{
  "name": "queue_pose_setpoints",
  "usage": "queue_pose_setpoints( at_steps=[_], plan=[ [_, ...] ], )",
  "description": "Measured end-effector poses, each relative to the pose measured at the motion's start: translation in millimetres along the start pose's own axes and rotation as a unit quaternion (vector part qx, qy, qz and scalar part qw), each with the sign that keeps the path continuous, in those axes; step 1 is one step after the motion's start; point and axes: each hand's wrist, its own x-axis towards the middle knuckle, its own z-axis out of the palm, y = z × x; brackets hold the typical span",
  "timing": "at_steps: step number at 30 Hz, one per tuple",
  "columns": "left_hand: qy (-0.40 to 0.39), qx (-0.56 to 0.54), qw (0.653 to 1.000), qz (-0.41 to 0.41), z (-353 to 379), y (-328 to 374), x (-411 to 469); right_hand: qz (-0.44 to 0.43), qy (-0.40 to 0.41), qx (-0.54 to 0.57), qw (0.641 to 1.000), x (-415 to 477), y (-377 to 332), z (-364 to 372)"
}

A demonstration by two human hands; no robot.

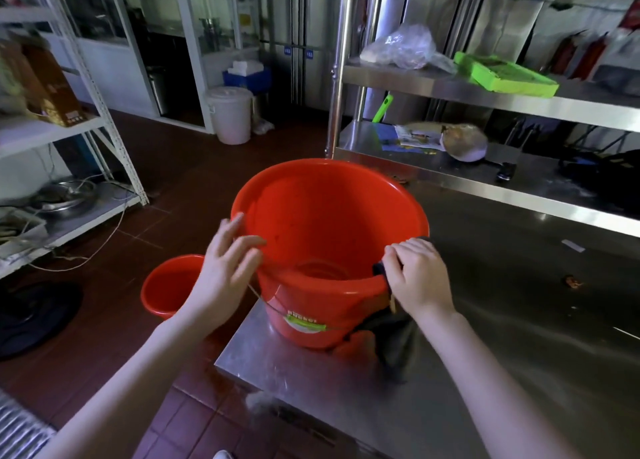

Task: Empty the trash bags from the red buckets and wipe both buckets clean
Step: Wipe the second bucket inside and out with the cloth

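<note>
The big red bucket point(329, 223) stands at the centre of the frame on the near left corner of the steel table point(485, 354). It is upright, its long axis running up and down and its open mouth facing up towards me. On its near wall, low down, is a green and white sticker point(306, 323) with white lettering above it. The thin wire handle point(273, 308) hangs across the letters, and I read something like "bucket" but cannot be sure.

My left hand point(225, 264) lies open against the bucket's left rim, fingers loose and spread, gripping nothing. My right hand point(419, 278) is curled over the right rim, clutching a dark cloth point(391, 341) that drapes down the outside wall to the table.

The second red bucket point(169, 285) sits on the floor at lower left, also mouth up, beside the table's corner.

Further back at upper left of centre stands a white lidded pail point(230, 119). A bright green tray point(502, 76) lies on the steel shelf at upper right.
</note>
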Motion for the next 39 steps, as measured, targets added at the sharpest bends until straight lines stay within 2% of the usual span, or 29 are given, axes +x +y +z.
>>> queue_pose_setpoints(
  at_steps=[2, 5, 10, 14, 16, 18, 20, 24, 29, 34, 39],
  plan=[
    [0.012, -0.075, 0.985, -0.157, 2, 10, 3, 0.003, 0.024, -0.009, 1.000, -10, -17, 4],
    [0.026, -0.041, 0.966, -0.254, 20, 21, 8, -0.039, 0.042, -0.028, 0.998, -33, -51, 8],
    [0.103, -0.103, 0.957, -0.249, 34, 25, 17, -0.112, -0.048, -0.037, 0.992, -69, -74, -6],
    [0.134, -0.122, 0.962, -0.205, 42, 25, 24, -0.188, -0.105, -0.054, 0.975, -73, -56, -20],
    [0.156, -0.130, 0.961, -0.188, 50, 23, 24, -0.191, -0.122, -0.034, 0.973, -68, -41, -25],
    [0.184, -0.129, 0.960, -0.165, 64, 21, 21, -0.156, -0.143, -0.010, 0.977, -63, -25, -27],
    [0.210, -0.121, 0.961, -0.134, 80, 20, 17, -0.086, -0.174, 0.008, 0.981, -59, -10, -27],
    [0.192, -0.111, 0.971, -0.089, 107, 12, 26, 0.045, -0.236, 0.034, 0.970, -52, 11, -14],
    [0.126, -0.085, 0.978, -0.142, 133, -13, 44, 0.121, -0.137, 0.096, 0.978, -32, 21, -5],
    [0.091, -0.086, 0.974, -0.191, 155, -48, 62, 0.159, -0.059, 0.082, 0.982, 13, 30, 11],
    [0.069, -0.115, 0.970, -0.203, 180, -71, 85, 0.158, -0.051, 0.034, 0.986, 56, 22, 57]
  ],
)
